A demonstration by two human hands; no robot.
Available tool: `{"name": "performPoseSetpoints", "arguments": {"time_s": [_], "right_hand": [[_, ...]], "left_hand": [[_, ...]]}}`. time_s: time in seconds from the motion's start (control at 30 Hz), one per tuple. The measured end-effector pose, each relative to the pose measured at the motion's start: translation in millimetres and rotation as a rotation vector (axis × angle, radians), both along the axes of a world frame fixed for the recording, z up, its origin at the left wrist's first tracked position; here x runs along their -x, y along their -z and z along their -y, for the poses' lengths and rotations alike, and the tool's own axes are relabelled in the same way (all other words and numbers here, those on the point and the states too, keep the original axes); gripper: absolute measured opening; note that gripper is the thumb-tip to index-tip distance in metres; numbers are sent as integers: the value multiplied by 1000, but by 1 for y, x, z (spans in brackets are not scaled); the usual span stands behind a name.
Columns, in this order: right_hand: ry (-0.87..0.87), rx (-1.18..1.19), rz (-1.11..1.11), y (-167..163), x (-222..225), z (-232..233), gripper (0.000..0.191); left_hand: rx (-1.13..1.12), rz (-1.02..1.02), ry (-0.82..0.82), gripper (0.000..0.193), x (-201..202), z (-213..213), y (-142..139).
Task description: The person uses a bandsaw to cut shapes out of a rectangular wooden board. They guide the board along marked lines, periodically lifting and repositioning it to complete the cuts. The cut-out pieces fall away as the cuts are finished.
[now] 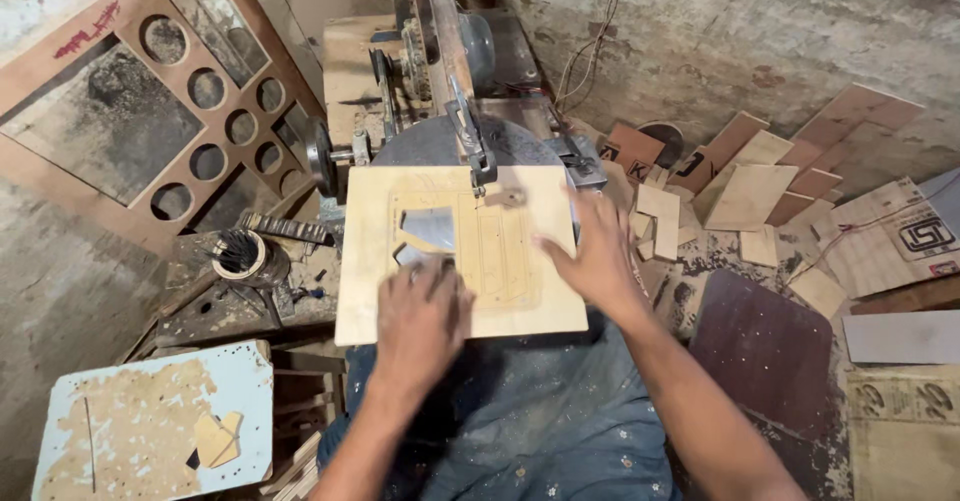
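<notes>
The head camera looked down on a cluttered workshop floor. At far left a brown panel with round cut-outs (200, 91) leaned against the wall, and below it a pale blue board (150, 426) with worn patches lay flat, carrying a small wooden offcut (218, 439). Just right of the panel, a round tin holding dark bristles (240, 253) stood on a dusty block. At the centre, a light plywood sheet (460, 251) rested on the round counter (430, 143) of a scroll saw, with the saw arm (455, 71) reaching over it from behind and the blade meeting the sheet near its far edge. Several shapes were already cut through the sheet. The left hand (425, 311) lay flat on the sheet's near edge, fingers loosely spread and pressing down. The right hand (595, 251) pressed the sheet's right side, fingers spread and pointing towards the blade. Further right, a scatter of plywood scraps (745, 191) covered the floor, with a dark brown board (765, 346) nearer and printed cardboard (900, 236) at far right.
</notes>
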State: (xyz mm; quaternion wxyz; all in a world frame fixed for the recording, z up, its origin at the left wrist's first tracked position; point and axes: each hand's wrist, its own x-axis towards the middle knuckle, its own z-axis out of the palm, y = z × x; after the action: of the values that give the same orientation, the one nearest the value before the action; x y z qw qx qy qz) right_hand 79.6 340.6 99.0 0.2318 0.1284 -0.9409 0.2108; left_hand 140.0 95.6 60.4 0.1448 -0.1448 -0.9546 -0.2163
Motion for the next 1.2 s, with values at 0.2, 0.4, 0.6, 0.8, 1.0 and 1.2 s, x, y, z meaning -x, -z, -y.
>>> {"name": "performPoseSetpoints", "arguments": {"time_s": [0.2,0.4,0.6,0.8,1.0,1.2], "right_hand": [[-105,363,350,44,-34,-20,66],[-120,744,231,91,-4,-42,45],[301,205,370,138,46,-93,48],[235,-414,409,157,63,-101,64],[218,-289,399,158,71,-98,64],[267,-296,428,159,79,-100,56]], "left_hand": [[137,-67,302,51,102,20,-10],[236,51,195,59,118,29,-14],[172,81,69,59,116,19,-2],[198,85,-21,64,117,19,2],[230,88,-37,64,122,18,-1],[219,91,-55,64,121,21,-1]]}}
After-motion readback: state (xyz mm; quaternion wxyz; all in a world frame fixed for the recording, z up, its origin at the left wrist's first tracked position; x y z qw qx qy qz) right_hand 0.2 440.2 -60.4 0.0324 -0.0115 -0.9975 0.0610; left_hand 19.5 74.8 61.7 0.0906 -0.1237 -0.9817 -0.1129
